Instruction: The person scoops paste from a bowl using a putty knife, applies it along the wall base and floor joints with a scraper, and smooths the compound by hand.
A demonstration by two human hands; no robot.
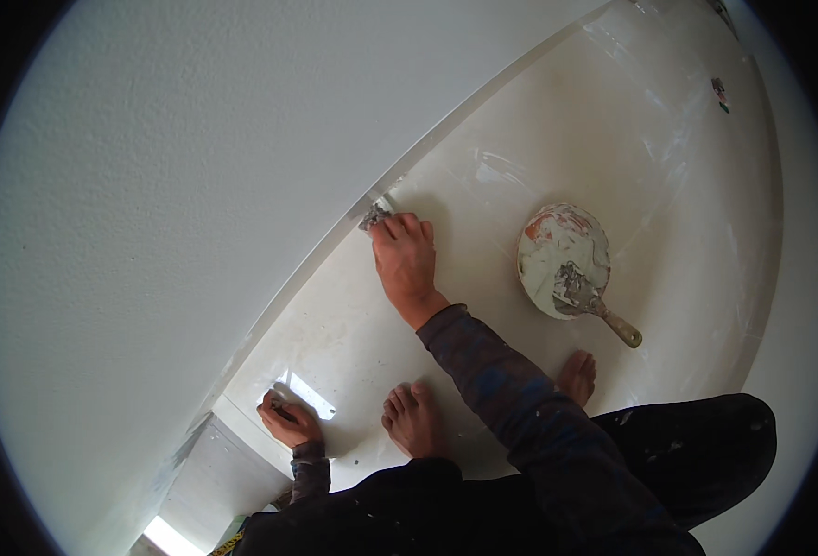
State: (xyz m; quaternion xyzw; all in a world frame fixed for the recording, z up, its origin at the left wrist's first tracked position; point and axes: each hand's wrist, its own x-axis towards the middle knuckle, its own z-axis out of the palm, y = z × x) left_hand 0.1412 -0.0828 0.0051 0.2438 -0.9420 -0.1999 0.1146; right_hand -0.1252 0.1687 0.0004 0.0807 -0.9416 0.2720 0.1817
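A white textured wall (177, 167) fills the upper left, meeting a glossy pale floor (668, 167) along a curving line where a thin strip of baseboard (335, 236) runs. The person crouches on the floor in dark trousers (696, 445) and a paint-flecked dark sleeve (501, 389), bare feet (415, 422) planted flat between the arms. To the right of the outstretched arm, well apart from it, lies a round plaster board (564, 259) smeared with white and orange compound, and a putty knife (594, 304) rests across its lower edge, handle pointing toward the lower right. The right hand (407, 258) reaches forward to the base of the wall, fingers curled closed on a small grey scraper (374, 218) whose blade touches the joint between wall and floor. The left hand (288, 422) sits nearer the body at lower left, pressed to the floor beside a bright reflection; its fingers look curled, but I cannot tell whether it grips anything. A tiny coloured scrap (721, 94) lies far off by the upper right.
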